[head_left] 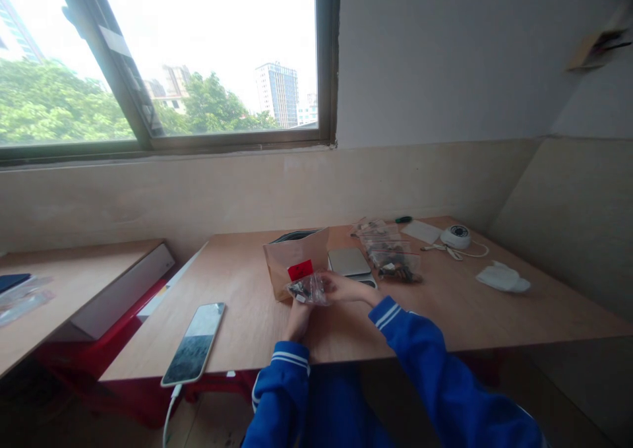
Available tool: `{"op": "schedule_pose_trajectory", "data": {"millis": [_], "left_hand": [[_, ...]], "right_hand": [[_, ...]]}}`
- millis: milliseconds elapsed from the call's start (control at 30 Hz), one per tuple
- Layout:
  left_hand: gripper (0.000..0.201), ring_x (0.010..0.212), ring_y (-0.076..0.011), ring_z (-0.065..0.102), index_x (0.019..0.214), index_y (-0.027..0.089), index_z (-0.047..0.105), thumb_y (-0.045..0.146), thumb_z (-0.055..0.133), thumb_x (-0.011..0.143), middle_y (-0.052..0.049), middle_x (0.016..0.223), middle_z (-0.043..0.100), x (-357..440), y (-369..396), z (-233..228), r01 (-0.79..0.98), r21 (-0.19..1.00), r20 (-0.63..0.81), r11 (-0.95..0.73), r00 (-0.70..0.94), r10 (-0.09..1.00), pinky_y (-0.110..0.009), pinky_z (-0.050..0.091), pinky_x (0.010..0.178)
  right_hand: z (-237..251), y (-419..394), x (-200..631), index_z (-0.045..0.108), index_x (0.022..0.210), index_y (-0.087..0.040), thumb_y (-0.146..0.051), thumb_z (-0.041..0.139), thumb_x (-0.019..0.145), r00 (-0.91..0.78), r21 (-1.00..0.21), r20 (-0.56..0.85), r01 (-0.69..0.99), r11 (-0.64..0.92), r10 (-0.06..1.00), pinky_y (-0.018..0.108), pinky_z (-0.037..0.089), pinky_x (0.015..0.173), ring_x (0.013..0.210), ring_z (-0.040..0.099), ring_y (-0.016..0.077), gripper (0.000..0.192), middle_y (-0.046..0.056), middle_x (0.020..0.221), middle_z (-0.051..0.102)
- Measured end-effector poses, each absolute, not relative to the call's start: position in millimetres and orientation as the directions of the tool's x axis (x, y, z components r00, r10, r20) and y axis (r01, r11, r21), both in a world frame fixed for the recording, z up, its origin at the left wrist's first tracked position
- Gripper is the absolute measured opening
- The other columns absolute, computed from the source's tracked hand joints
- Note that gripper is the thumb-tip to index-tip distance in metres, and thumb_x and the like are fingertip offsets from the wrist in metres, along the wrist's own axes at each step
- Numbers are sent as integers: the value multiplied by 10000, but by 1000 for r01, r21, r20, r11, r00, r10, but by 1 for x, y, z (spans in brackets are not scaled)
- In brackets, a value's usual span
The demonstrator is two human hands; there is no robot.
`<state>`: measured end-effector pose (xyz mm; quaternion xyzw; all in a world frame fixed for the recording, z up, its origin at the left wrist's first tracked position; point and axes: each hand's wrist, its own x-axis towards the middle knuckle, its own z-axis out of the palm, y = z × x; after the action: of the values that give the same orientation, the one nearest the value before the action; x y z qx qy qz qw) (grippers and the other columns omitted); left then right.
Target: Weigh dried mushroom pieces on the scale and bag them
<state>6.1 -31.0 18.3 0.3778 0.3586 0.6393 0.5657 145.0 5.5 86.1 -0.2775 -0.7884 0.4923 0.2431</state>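
Both my hands hold a small clear plastic bag (309, 289) with dark small parts inside, just above the wooden table (247, 329). My left hand (298, 319) grips it from below, and my right hand (346, 287) pinches its right side. Right behind the bag stands a brown paper bag (291, 258) with a red label. A small silver scale (349, 262) lies to the right of it. Further right lie several more clear bags (393, 263) filled with small parts.
A phone (195, 342) on a white cable lies near the table's front left edge. At the back right are a white round device (455, 236) with its cord, a flat white pad (422, 231) and a crumpled white cloth (502, 278). A second desk (74, 283) stands to the left.
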Motion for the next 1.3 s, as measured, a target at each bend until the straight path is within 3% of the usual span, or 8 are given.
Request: {"op": "schedule_pose_trajectory", "data": {"millis": [200, 433, 567, 733, 867, 1033, 1133, 1300], "left_hand": [[463, 1078, -283, 589, 1059, 143, 643, 195, 763, 615, -130, 1111, 659, 3, -28, 11, -444, 893, 108, -81, 37, 993, -435, 397, 1001], [456, 1070, -307, 588, 1001, 157, 639, 158, 762, 562, -122, 1078, 669, 4, -23, 3, -532, 847, 53, -25, 37, 998, -427, 413, 986], [492, 984, -285, 620, 1017, 154, 611, 158, 750, 545, -103, 989, 685, 3, -22, 1, -570, 822, -6, 14, 16, 1000, -429, 444, 930], [473, 878, -215, 636, 982, 156, 579, 132, 729, 535, -63, 930, 678, 2, -22, -2, -587, 809, -85, 38, -53, 995, -386, 475, 873], [439, 838, -191, 638, 949, 161, 563, 108, 710, 539, -46, 885, 674, 2, -21, -5, -590, 806, -99, 40, -69, 993, -375, 488, 857], [474, 865, -217, 643, 969, 156, 569, 94, 711, 522, -59, 901, 681, 3, -22, -2, -602, 797, -104, 49, -57, 993, -383, 496, 850], [482, 912, -232, 635, 972, 166, 573, 96, 722, 520, -61, 938, 679, 4, -22, 1, -610, 791, -106, 48, -59, 993, -386, 491, 854], [453, 863, -228, 629, 944, 145, 590, 101, 728, 515, -68, 892, 673, 3, -20, -2, -605, 795, -73, 44, -24, 997, -378, 484, 825]], "right_hand": [[74, 14, 151, 674, 946, -156, -325, 733, 667, -727, -947, 40, 191, 257, 686, 347, 495, 791, 870, 632, 221, 332, 62, 924, 700], [60, 22, 172, 645, 965, -119, -489, 688, 689, -561, -956, -47, 265, 125, 826, 296, 480, 666, 720, 621, 173, 463, 70, 825, 688], [83, 23, 177, 669, 874, -115, -490, 719, 648, -532, -939, 61, 257, 230, 844, 337, 484, 754, 809, 631, 211, 441, 88, 856, 694], [153, 23, 154, 662, 928, -155, -379, 595, 811, -326, -841, 458, 143, 522, 827, 305, 482, 799, 860, 634, 174, 261, 62, 912, 696], [187, 29, 121, 675, 919, -185, -268, 564, 853, -268, -644, 649, 304, 702, 712, 291, 477, 787, 834, 618, 152, 153, 41, 909, 698], [176, 32, 104, 679, 970, -189, -218, 533, 877, -335, -399, 714, 528, 750, 615, 374, 391, 957, 1053, 527, 205, 175, 81, 1056, 655], [164, 18, 114, 630, 1077, -194, -200, 478, 892, -221, -414, 783, 512, 752, 581, 383, 366, 986, 1105, 496, 207, 240, 95, 1146, 588], [128, -4, 142, 648, 799, -173, -48, 413, 819, -240, -606, 649, 412, 681, 722, 279, 455, 768, 796, 585, 154, 267, 37, 815, 627]]}}
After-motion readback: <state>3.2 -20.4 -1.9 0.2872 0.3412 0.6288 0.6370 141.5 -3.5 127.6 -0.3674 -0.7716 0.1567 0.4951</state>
